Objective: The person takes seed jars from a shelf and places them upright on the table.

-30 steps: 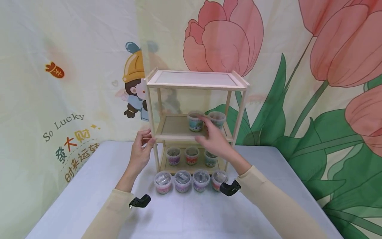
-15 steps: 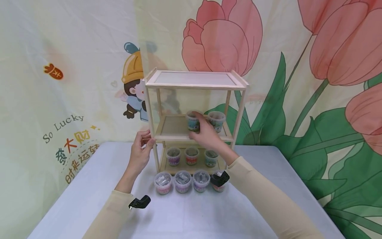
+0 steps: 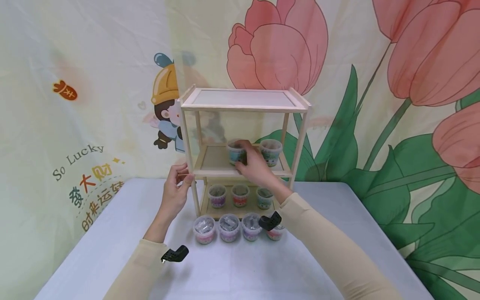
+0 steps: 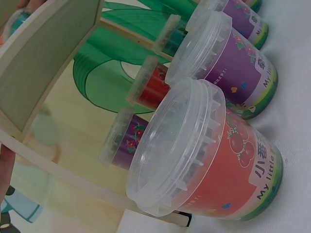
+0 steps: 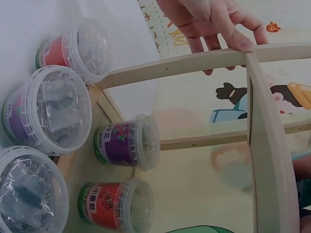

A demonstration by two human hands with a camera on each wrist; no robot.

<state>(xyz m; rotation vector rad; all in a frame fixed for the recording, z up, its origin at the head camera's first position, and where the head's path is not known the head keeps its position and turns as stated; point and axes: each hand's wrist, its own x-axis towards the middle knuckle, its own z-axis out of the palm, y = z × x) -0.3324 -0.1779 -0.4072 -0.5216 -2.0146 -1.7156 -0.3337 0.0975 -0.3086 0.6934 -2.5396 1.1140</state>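
The right hand (image 3: 255,166) grips a small clear plastic tub with a blue label (image 3: 235,152) on the middle level of the pale wooden three-tier shelf (image 3: 243,104), its fingers hiding the tub's right side. The left hand (image 3: 175,192) pinches the shelf's front left post. Open shelf room lies left of the tub.

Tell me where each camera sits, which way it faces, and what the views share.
Head: above, facing the wooden shelf; shows both sleeves, left hand on the front post, right hand gripping a tub.
Left wrist: low on the table, facing the lidded tubs; barely any hand.
Right wrist: beside the shelf, sees left hand.
Shared: shelf and tubs.
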